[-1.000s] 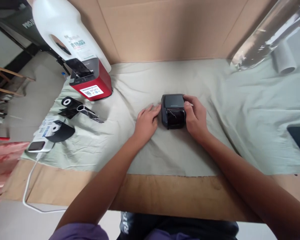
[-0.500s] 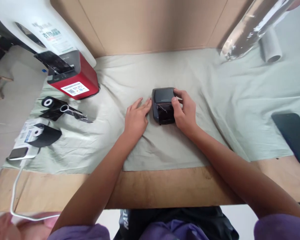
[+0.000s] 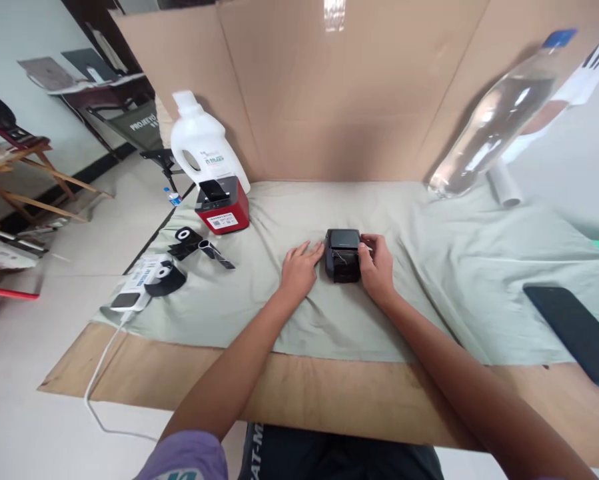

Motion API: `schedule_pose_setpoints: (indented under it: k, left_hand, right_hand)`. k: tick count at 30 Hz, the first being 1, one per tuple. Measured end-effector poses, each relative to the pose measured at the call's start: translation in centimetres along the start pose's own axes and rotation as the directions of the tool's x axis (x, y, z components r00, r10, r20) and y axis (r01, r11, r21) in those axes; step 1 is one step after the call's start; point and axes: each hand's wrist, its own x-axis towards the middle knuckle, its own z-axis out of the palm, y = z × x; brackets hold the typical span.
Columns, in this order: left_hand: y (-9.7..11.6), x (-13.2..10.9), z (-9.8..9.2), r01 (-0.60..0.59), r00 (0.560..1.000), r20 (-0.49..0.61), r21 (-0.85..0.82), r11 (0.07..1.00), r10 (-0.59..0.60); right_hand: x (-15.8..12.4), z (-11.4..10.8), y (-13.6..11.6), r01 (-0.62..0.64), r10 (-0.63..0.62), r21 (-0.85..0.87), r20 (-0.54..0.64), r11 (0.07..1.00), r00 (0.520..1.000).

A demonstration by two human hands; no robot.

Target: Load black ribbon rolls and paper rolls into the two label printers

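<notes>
A small black portable printer [image 3: 343,256] lies on the pale green cloth in the middle of the table, its dark glossy cover towards me. My right hand [image 3: 378,265] grips its right side, thumb on top and fingers along the far right edge. To the left, my left hand [image 3: 300,268] rests on the cloth with its fingers stretched out, the fingertips close to the printer's left side. Whether they touch it I cannot tell.
At the left stand a red and black box-shaped device [image 3: 223,205] and a white jug [image 3: 206,143]. Nearer are black rolls [image 3: 186,241] and a white power strip [image 3: 132,293]. A large clear bottle [image 3: 494,127] leans at the back right; a phone [image 3: 574,327] lies at right.
The head view has tilted up, bringing more of the room and the bottle's blue cap into sight. Both hands keep their places at the printer.
</notes>
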Motion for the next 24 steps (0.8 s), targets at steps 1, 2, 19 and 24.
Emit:
schedule_pose_setpoints:
  k: [1,2,19,24]
  left_hand:
    - [0.1,0.0,0.0,0.006,1.0,-0.015,-0.022,1.0,-0.007]
    - [0.2,0.0,-0.1,0.007,1.0,-0.028,-0.05,0.999,-0.008]
    - [0.1,0.2,0.0,-0.061,0.998,-0.048,-0.271,0.961,0.05]
    - [0.1,0.2,0.1,-0.077,0.996,-0.06,-0.255,0.964,0.064]
  right_hand:
    - [0.0,-0.1,-0.1,-0.008,0.007,-0.009,-0.016,1.0,1.0]
    - [0.0,-0.3,-0.2,-0.015,0.014,-0.02,-0.032,1.0,0.999]
    - [1.9,-0.2,0.6,0.002,0.013,-0.073,0.209,0.997,0.978]
    - [3.1,-0.4,0.9,-0.037,0.058,-0.098,0.22,0.994,0.974]
